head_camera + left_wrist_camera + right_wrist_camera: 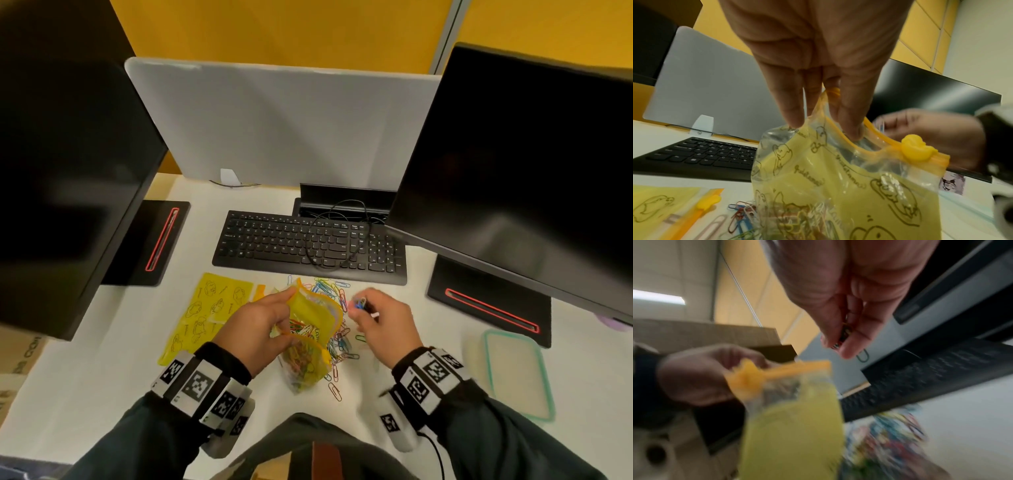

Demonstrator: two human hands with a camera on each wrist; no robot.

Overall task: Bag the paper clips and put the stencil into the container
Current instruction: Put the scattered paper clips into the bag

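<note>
My left hand (270, 318) holds a yellow zip bag (313, 329) by its orange rim, mouth open, above the desk; in the left wrist view the fingers (795, 116) pinch the bag (849, 186) at its top edge, and paper clips show inside it. My right hand (370, 311), just right of the bag's mouth, pinches a small bunch of coloured paper clips (360, 303); the right wrist view shows these clips (842, 337) between thumb and fingers above the bag (793, 426). Loose paper clips (337, 293) lie scattered on the desk under and behind the bag. The yellow stencil (209, 308) lies flat at the left.
A clear container (517, 370) with a green rim sits at the right. A black keyboard (308, 246) with a cable over it lies behind the clips. Two dark monitors (520, 164) on black stands (489, 305) flank the desk.
</note>
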